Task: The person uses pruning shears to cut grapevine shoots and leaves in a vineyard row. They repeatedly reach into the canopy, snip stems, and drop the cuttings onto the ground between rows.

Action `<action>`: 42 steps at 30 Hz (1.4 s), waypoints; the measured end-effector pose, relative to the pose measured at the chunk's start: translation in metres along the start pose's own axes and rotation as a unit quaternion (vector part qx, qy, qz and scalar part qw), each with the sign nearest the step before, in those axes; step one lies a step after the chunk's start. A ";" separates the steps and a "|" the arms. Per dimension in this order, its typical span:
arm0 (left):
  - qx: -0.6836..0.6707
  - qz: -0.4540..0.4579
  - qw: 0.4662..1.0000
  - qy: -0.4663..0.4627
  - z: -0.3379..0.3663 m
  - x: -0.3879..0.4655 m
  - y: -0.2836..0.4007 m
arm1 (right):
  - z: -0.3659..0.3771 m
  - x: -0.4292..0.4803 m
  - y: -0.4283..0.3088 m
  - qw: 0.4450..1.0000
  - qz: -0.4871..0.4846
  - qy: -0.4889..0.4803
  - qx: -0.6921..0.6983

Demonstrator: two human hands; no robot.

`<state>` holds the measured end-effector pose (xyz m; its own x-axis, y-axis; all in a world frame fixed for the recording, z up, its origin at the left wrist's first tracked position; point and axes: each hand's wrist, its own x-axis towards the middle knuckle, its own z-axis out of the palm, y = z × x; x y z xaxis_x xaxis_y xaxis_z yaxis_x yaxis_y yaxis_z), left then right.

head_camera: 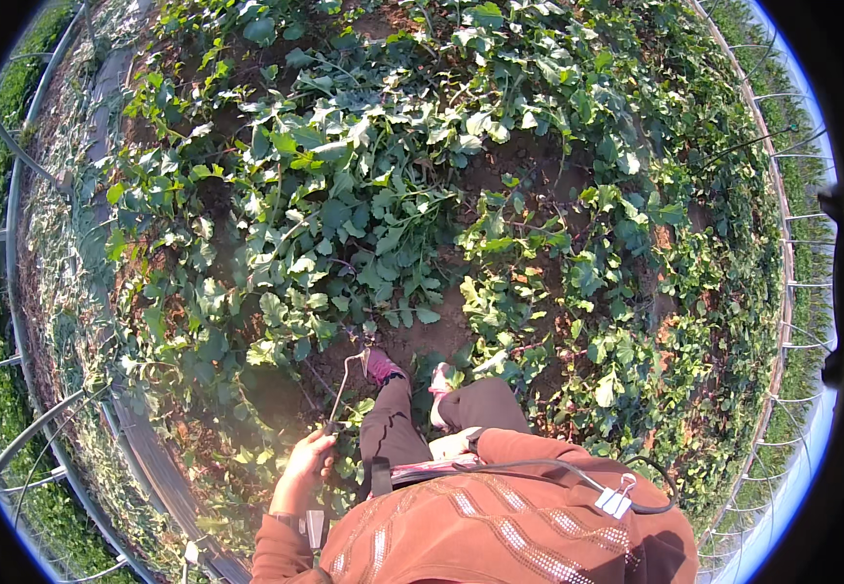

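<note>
My left hand [309, 460] is raised at the lower left, closed on the dark handle of a thin hand tool with a bent metal shank [343, 387]. The tool's crooked end is beside my pink left shoe [385, 367]. At my waist lies my right hand [452, 444], partly covered by the brown sleeve and garment; its fingers are hard to make out, and whether it holds anything cannot be told. Leafy green plants [363, 219] with lobed leaves spread in front of my feet, and a patch of bare brown soil [440, 321] shows just ahead of my shoes.
Curved metal hoops and rails [13, 219] run along the left side, with a long grey board [155, 460] at the lower left. A row of hoops [786, 241] bounds the right side. A cable [575, 467] with a white binder clip [615, 500] crosses my top.
</note>
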<state>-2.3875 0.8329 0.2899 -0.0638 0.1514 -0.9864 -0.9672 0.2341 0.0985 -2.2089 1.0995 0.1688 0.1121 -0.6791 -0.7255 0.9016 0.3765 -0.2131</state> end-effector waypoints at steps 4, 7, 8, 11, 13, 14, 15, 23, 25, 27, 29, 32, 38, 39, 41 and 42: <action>-0.003 -0.008 1.000 -0.008 0.013 0.006 0.023 | -0.008 0.021 -0.053 0.999 -0.029 -0.032 -0.017; -0.012 -0.003 1.000 0.009 0.028 0.004 0.040 | -0.025 0.028 -0.079 0.997 -0.037 -0.060 -0.025; -0.011 0.005 1.000 0.018 0.033 0.001 0.047 | -0.035 0.025 -0.082 0.996 -0.037 -0.071 -0.032; -0.015 0.012 0.997 0.070 0.055 -0.007 0.070 | -0.078 0.001 -0.076 0.994 -0.021 -0.096 -0.040; -0.032 0.008 0.998 0.053 0.074 -0.006 0.088 | -0.108 -0.017 -0.072 0.994 -0.013 -0.105 -0.041; -0.022 0.009 0.999 0.043 0.083 -0.003 0.098 | -0.121 -0.025 -0.073 0.993 -0.012 -0.106 -0.045; -0.022 -0.008 0.997 0.068 0.095 0.005 0.107 | -0.133 -0.033 -0.074 0.993 -0.013 -0.105 -0.048; -0.030 -0.001 0.999 -0.011 0.150 0.115 0.170 | -0.218 -0.054 -0.088 0.993 -0.008 -0.033 -0.117; 0.001 0.027 0.999 -0.026 0.149 0.156 0.182 | -0.250 -0.040 -0.091 0.987 -0.003 0.019 -0.157; 0.024 0.045 0.998 -0.039 0.142 0.201 0.192 | -0.290 -0.010 -0.098 0.972 0.001 0.098 -0.214; 0.007 0.078 0.996 -0.034 0.132 0.242 0.197 | -0.341 0.040 -0.111 0.941 -0.001 0.199 -0.274; 0.005 0.088 0.996 -0.005 0.112 0.296 0.199 | -0.422 0.137 -0.134 0.873 0.006 0.334 -0.355; 0.030 0.114 0.993 0.007 0.077 0.359 0.211 | -0.394 0.259 -0.084 0.823 0.117 0.312 -0.459; 0.054 0.130 0.990 -0.004 0.071 0.360 0.216 | -0.387 0.269 -0.074 0.819 0.129 0.301 -0.472; 0.174 0.142 0.975 0.005 0.057 0.361 0.228 | -0.388 0.286 -0.058 0.811 0.141 0.283 -0.492; 0.210 0.137 0.968 0.002 0.052 0.360 0.231 | -0.392 0.292 -0.054 0.806 0.145 0.274 -0.504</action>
<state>-2.6215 0.9911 -0.0352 -0.3050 0.2597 -0.9163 -0.7294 0.5549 0.4001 -2.3884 1.1277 -0.2882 -0.1935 -0.1929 -0.9619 0.0421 0.9779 -0.2046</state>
